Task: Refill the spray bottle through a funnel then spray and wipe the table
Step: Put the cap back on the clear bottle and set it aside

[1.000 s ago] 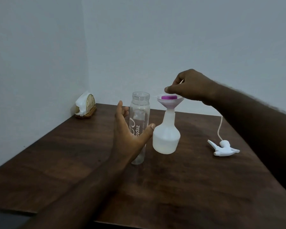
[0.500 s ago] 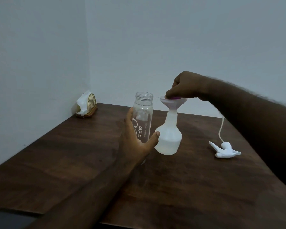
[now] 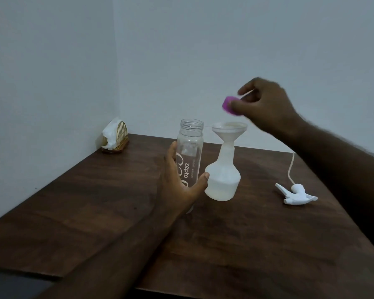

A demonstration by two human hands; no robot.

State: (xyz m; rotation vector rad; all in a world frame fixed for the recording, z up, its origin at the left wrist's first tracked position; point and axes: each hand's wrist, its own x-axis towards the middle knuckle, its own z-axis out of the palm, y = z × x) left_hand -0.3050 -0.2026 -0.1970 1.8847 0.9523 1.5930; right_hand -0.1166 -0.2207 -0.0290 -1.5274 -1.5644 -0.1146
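Observation:
A white spray bottle (image 3: pixel 222 180) stands uncapped on the dark wooden table (image 3: pixel 95 201), with a white funnel (image 3: pixel 228 131) seated in its neck. Just left of it stands a clear, open bottle (image 3: pixel 189 152) with white lettering; my left hand (image 3: pixel 179 184) is wrapped around its lower half. My right hand (image 3: pixel 266 108) hovers above and to the right of the funnel, pinching a purple cap (image 3: pixel 228 105) in its fingertips. The white spray trigger head (image 3: pixel 296 194) with its tube lies on the table at the right.
A gold wire holder with white napkins (image 3: pixel 115 137) sits in the far left corner against the wall. Walls close off the table's left and back sides. The table's near edge runs along the bottom left.
My right hand lifted the purple cap out of the funnel and raised it up to the right. My left hand closed around the clear bottle.

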